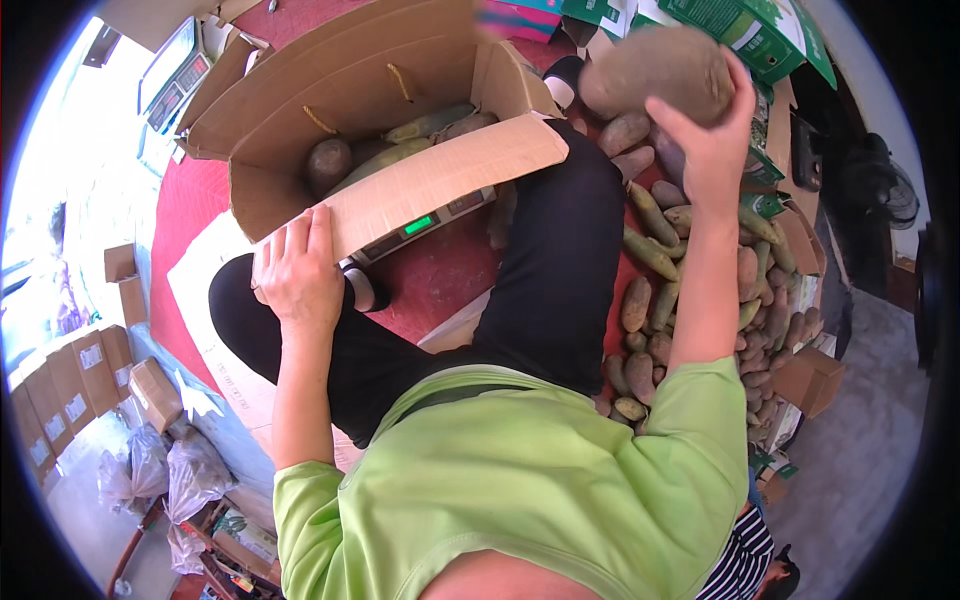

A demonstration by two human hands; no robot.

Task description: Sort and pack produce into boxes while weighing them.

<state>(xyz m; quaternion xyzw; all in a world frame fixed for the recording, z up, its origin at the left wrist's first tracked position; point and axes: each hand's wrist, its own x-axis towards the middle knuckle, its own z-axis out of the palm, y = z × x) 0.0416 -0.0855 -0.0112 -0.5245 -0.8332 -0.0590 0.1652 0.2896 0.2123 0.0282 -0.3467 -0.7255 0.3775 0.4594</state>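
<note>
Left fingers (298, 238) hold the flap (450, 182) of a cardboard box (335, 88) containing tubers (388, 158).

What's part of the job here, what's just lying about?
In use:
big tuber in right hand
open carton, left hand on flap
scale with green display
tuber pile

Apparently lying about:
plastic bags, lower left
brown boxes, far left
second scale, upper left
</note>
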